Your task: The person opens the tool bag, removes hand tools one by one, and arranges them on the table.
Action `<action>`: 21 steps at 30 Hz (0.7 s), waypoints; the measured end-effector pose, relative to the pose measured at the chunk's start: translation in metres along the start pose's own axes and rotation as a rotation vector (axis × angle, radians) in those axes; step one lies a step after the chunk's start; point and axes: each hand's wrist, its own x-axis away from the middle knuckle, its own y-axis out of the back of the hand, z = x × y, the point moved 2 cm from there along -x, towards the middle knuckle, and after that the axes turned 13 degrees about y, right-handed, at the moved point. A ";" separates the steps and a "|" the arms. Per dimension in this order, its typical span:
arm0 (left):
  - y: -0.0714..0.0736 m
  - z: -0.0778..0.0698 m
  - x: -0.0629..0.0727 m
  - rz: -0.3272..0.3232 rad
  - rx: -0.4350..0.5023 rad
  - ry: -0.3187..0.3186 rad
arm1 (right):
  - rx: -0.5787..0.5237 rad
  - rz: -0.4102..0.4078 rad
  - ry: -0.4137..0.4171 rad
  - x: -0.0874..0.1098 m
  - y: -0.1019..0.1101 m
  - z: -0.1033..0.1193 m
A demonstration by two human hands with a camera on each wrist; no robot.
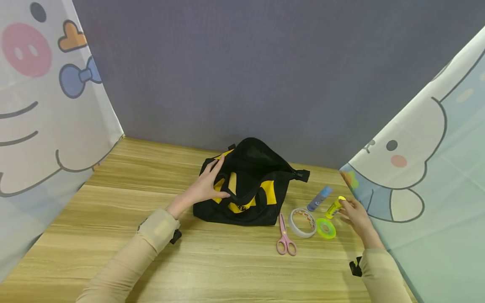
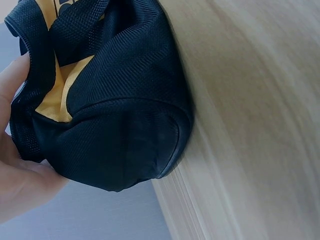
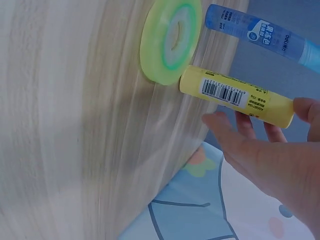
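The black and yellow bag (image 1: 235,210) stands with its mouth unzipped and wide. My left hand (image 1: 206,185) holds its left end, thumb at the front rim and fingers spread to the back; part of that grip hides behind the zipper edge (image 2: 31,75) in the left wrist view. On the far right, my right hand (image 1: 355,213) has its fingers round the upper end of an upright yellow glue stick (image 3: 240,97). Just left of it is a blue glue stick (image 1: 319,199), also upright. A yellow-green tape roll (image 1: 331,232) lies close by the yellow stick.
A white tape roll (image 1: 295,229) lies between the bag and the glue sticks. Pink scissors (image 1: 282,240) lie in front of the bag's right corner. Behind the wooden table (image 1: 212,269) rises a grey panel (image 1: 227,75), with printed cloths (image 1: 401,202) at both sides.
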 end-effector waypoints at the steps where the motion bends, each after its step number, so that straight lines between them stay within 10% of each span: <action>1: 0.000 0.000 0.000 -0.002 -0.001 -0.001 | 0.013 -0.009 0.005 0.001 0.001 0.001; 21: 0.003 -0.002 0.003 0.000 -0.007 -0.002 | 0.399 -0.063 0.155 0.007 0.015 0.050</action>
